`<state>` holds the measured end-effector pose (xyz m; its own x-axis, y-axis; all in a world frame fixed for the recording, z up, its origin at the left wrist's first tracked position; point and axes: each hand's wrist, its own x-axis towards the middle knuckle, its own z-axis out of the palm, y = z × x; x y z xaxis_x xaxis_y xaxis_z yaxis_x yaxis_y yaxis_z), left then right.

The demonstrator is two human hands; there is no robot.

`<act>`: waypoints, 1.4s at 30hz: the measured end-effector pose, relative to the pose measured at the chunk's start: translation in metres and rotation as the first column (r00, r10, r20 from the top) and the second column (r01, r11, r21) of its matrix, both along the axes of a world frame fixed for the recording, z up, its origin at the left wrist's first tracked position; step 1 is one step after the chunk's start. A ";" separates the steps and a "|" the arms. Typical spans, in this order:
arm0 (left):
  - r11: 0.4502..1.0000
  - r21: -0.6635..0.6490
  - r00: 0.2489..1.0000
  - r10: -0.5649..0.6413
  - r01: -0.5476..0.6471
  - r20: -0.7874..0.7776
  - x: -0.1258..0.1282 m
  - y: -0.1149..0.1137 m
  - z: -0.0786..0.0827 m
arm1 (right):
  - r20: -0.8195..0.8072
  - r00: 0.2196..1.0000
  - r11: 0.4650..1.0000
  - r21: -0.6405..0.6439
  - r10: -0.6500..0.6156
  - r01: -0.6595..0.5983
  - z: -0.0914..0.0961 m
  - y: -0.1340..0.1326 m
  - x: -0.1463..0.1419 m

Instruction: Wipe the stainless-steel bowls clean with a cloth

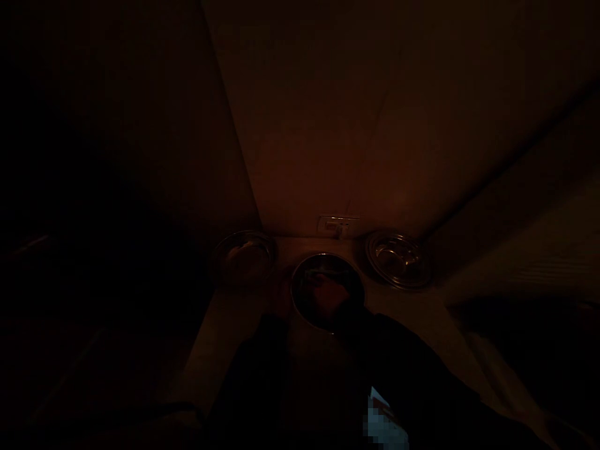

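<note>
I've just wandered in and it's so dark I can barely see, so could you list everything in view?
Wall: 1 behind the table, reddish brown in this light, upper middle
Socket plate: 1, colour unclear, low on the wall
Table: 1, dim yellowish brown, below the wall
Left dish: 1, shiny, table's far left
Right dish: 1 or a stack, shiny, table's far right
Bowl: 1, dark inside with a shiny rim, between the dishes and nearer; contents unclear
Pale patch: 1, bluish, bottom edge, unidentifiable
Sleeves: 2, black, lower middle
Left hand: 1, dim, beside the bowl
Right hand: 1, reddish, over or in the bowl
</note>
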<state>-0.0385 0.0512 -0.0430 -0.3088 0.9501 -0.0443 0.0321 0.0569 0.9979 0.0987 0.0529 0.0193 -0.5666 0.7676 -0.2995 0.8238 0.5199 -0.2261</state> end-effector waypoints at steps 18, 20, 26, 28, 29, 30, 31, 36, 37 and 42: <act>0.999 -0.031 0.999 -0.038 0.038 -0.010 0.000 0.001 -0.002 | -0.031 0.998 0.998 -0.018 0.062 -0.063 0.003 -0.002 0.000; 0.999 -0.025 0.999 -0.032 0.032 -0.011 0.000 0.001 -0.002 | -0.033 0.997 0.997 -0.016 0.071 -0.072 0.002 -0.005 0.000; 0.999 -0.020 0.999 -0.047 0.047 0.011 0.002 0.001 -0.001 | -0.031 0.998 0.999 -0.004 0.053 -0.053 0.002 -0.012 0.000; 0.998 -0.029 0.998 -0.053 0.054 0.018 0.002 0.001 0.000 | -0.031 0.998 0.998 -0.009 0.057 -0.058 0.003 -0.010 0.001; 0.998 -0.035 0.998 -0.054 0.055 0.017 0.002 0.001 0.001 | -0.029 0.998 0.998 -0.012 0.058 -0.058 0.003 -0.008 0.001; 0.998 -0.041 0.998 -0.053 0.053 0.016 0.001 0.000 0.002 | -0.027 0.998 0.998 -0.013 0.054 -0.054 0.002 -0.005 0.002; 0.998 -0.045 0.999 -0.050 0.051 0.016 0.001 0.000 0.002 | -0.025 0.999 0.999 -0.013 0.047 -0.047 0.001 -0.003 0.002; 0.999 -0.015 0.998 -0.046 0.046 0.038 0.000 -0.002 0.004 | -0.020 0.999 1.000 -0.003 0.025 -0.025 -0.005 0.006 0.004; 0.999 -0.018 0.998 -0.040 0.040 0.041 0.000 -0.002 0.004 | -0.020 1.000 1.000 -0.002 0.022 -0.022 -0.005 0.007 0.004; 0.999 -0.036 0.999 -0.008 0.010 0.044 0.001 -0.001 0.006 | -0.021 1.000 1.000 -0.003 0.017 -0.017 -0.002 0.003 0.003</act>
